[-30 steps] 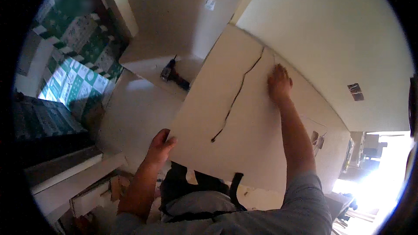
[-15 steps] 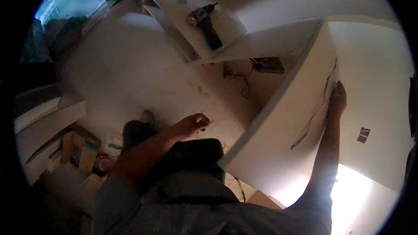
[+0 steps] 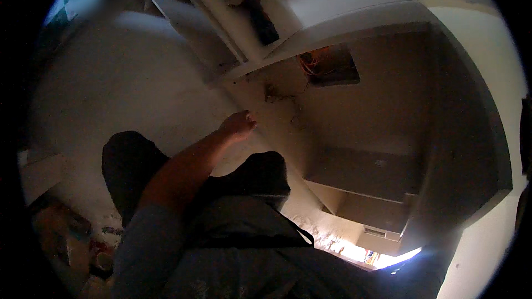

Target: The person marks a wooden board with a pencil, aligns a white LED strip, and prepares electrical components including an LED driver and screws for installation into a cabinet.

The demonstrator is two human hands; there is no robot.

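My left hand (image 3: pixel 239 125) is in front of the opening of a pale cabinet (image 3: pixel 388 105), with its fingers curled closed. Whatever the fingers may pinch is too small and dark to make out. My right hand is hidden; the cabinet's right side panel (image 3: pixel 471 116) stands where that arm reaches. A cordless drill (image 3: pixel 256 14) lies on its side on a pale surface beyond the cabinet. Inside the cabinet, a rectangular cutout (image 3: pixel 330 66) shows orange wires, and a thin dark cord (image 3: pixel 296 99) trails near it.
Shelved cabinet parts (image 3: pixel 194 22) stand at the far left. Boxes and loose items (image 3: pixel 66 238) lie in shadow at lower left. Bright light falls at the lower right, beside a lower shelf (image 3: pixel 366 210). My knees (image 3: pixel 266 169) are close to the cabinet's front.
The side panel has swung to the right, so the cabinet interior shows more widely. My right hand has gone out of sight. My left hand has moved up, farther from me.
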